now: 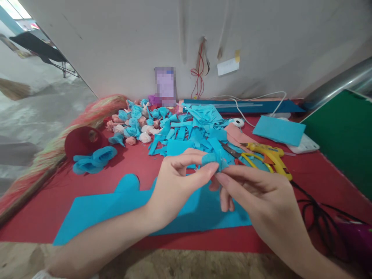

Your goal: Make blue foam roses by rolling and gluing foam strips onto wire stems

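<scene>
Between my two hands is a small rolled piece of blue crepe paper point(213, 157), held up over the table. My left hand point(183, 174) pinches it from the left with thumb and fingers. From the right, my right hand point(252, 190) pinches its lower end, with its other fingers curled below. A large blue paper sheet point(95, 209) lies flat under my hands, and a rounded blue paper piece point(128, 183) sits at its back edge. Right behind my hands are scissors with yellow handles point(247, 159) and a yellow glue gun point(276, 157).
Blue paper scraps point(188, 133) heap up mid-table, beside many finished paper flowers point(135, 120). Larger blue flowers point(94, 159) lie by a dark red roll point(84, 141). A broom point(64, 135) edges the left; a green board point(343, 135) and black cable point(314, 209) are right.
</scene>
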`<state>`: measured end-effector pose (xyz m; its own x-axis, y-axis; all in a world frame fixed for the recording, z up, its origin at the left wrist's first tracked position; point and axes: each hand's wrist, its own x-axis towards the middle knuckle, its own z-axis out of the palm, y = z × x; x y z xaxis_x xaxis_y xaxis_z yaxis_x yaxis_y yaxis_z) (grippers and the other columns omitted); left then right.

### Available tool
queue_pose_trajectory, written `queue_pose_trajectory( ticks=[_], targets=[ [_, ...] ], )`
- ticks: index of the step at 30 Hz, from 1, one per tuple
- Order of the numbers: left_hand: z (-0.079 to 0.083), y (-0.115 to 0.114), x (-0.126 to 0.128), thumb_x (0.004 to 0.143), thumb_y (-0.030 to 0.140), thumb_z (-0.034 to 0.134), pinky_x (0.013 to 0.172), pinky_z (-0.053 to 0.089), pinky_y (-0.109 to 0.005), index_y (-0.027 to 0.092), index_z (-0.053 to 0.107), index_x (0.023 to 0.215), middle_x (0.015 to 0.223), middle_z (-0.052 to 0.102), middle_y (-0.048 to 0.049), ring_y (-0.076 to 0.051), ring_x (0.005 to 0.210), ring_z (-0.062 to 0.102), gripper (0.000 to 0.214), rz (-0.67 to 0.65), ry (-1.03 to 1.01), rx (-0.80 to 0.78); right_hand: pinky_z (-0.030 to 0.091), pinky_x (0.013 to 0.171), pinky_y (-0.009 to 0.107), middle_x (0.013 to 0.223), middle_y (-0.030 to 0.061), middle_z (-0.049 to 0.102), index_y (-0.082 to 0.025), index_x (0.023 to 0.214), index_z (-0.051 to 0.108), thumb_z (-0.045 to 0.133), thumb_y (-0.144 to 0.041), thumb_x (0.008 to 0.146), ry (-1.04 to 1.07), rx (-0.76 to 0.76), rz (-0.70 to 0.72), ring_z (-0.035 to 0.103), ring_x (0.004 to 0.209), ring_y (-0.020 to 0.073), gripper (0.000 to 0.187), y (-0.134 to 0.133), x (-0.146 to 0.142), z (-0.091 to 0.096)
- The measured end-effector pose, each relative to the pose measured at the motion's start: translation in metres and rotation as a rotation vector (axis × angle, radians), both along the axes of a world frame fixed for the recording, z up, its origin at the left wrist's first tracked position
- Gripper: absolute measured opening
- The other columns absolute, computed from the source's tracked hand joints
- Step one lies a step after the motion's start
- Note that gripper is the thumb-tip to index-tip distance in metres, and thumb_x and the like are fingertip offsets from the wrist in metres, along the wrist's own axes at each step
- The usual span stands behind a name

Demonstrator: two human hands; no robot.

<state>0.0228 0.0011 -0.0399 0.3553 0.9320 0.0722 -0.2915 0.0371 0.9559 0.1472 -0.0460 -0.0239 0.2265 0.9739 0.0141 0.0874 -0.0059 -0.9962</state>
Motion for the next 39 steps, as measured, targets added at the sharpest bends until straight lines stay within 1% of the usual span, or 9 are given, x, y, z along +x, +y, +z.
queue_pose_trajectory(
  ticks=[5, 12, 16, 22, 28, 31, 34, 36, 39],
  targets=[
    [-0.002, -0.002, -0.001, 0.075, 0.024, 0.068, 0.067, 0.043, -0.021, 0.027, 0.073, 0.062, 0.057, 0.060, 0.0027, -0.012, 0.076, 0.053, 0.014, 0.017, 0.016, 0.009, 0.041, 0.039, 0.014, 0.041, -0.0086, 0.053, -0.022, 0.060, 0.065, 0.062, -0.021, 0.072, -0.038, 0.047, -0.009, 0.049, 0.037, 0.0048, 0.012, 0.000, -0.001, -0.003],
    [-0.003, -0.001, 0.001, 0.073, 0.024, 0.070, 0.070, 0.044, -0.023, 0.025, 0.069, 0.055, 0.061, 0.061, 0.0022, -0.013, 0.078, 0.055, 0.017, 0.041, 0.011, -0.013, 0.038, 0.037, 0.014, 0.040, -0.0085, 0.052, -0.022, 0.058, 0.064, 0.062, -0.021, 0.070, -0.115, 0.120, -0.054, 0.047, 0.035, 0.0044, 0.012, 0.001, -0.003, -0.005],
    [-0.003, -0.001, 0.003, 0.071, 0.023, 0.071, 0.071, 0.045, -0.023, 0.024, 0.069, 0.055, 0.062, 0.062, 0.0019, -0.013, 0.078, 0.056, 0.016, 0.053, -0.007, -0.033, 0.039, 0.037, 0.015, 0.040, -0.0075, 0.052, -0.022, 0.059, 0.064, 0.060, -0.022, 0.072, -0.197, 0.104, -0.044, 0.048, 0.035, 0.0056, 0.013, 0.001, -0.002, -0.003],
    [0.000, -0.003, 0.004, 0.069, 0.020, 0.071, 0.061, 0.047, -0.022, 0.023, 0.071, 0.058, 0.071, 0.063, 0.0018, -0.011, 0.067, 0.057, 0.012, 0.054, -0.051, -0.082, 0.041, 0.036, 0.018, 0.042, -0.0060, 0.052, -0.021, 0.060, 0.063, 0.059, -0.022, 0.073, -0.220, 0.090, -0.023, 0.049, 0.035, 0.0078, 0.013, -0.001, 0.000, -0.002],
    [0.000, -0.002, 0.004, 0.070, 0.019, 0.070, 0.060, 0.047, -0.022, 0.023, 0.072, 0.059, 0.073, 0.064, 0.0011, -0.011, 0.066, 0.056, 0.012, 0.054, -0.036, -0.061, 0.043, 0.039, 0.015, 0.042, -0.0065, 0.053, -0.021, 0.060, 0.062, 0.059, -0.022, 0.074, -0.219, 0.079, -0.017, 0.050, 0.036, 0.0061, 0.014, 0.000, 0.000, -0.002],
    [-0.001, -0.001, 0.003, 0.069, 0.020, 0.071, 0.066, 0.046, -0.023, 0.023, 0.072, 0.059, 0.072, 0.064, 0.0006, -0.013, 0.075, 0.056, 0.010, 0.060, -0.016, -0.037, 0.043, 0.037, 0.015, 0.041, -0.0067, 0.052, -0.021, 0.060, 0.062, 0.059, -0.022, 0.074, -0.217, 0.078, -0.012, 0.050, 0.035, 0.0068, 0.015, 0.000, 0.001, -0.001],
    [0.001, -0.001, 0.002, 0.070, 0.021, 0.069, 0.071, 0.046, -0.027, 0.021, 0.070, 0.059, 0.073, 0.064, -0.0005, -0.016, 0.079, 0.056, 0.011, 0.040, -0.005, -0.047, 0.042, 0.034, 0.015, 0.042, -0.0067, 0.054, -0.021, 0.058, 0.061, 0.059, -0.019, 0.075, -0.203, 0.098, 0.028, 0.051, 0.033, 0.0070, 0.016, 0.001, 0.002, -0.002],
    [0.004, -0.001, 0.001, 0.077, 0.027, 0.061, 0.079, 0.045, -0.030, 0.020, 0.070, 0.060, 0.074, 0.065, -0.0023, -0.019, 0.084, 0.057, 0.020, 0.011, -0.006, -0.067, 0.045, 0.035, 0.016, 0.041, -0.0065, 0.054, -0.021, 0.057, 0.061, 0.060, -0.019, 0.075, -0.206, 0.114, 0.045, 0.051, 0.033, 0.0075, 0.018, 0.002, 0.004, -0.002],
    [0.009, -0.001, 0.001, 0.086, 0.034, 0.041, 0.093, 0.041, -0.034, 0.018, 0.070, 0.064, 0.078, 0.068, -0.0043, -0.021, 0.091, 0.058, 0.040, -0.047, -0.081, -0.137, 0.049, 0.039, 0.019, 0.038, -0.0058, 0.053, -0.021, 0.055, 0.061, 0.061, -0.022, 0.076, -0.198, 0.104, 0.034, 0.053, 0.033, 0.0095, 0.021, 0.002, 0.006, -0.001]
  ],
)
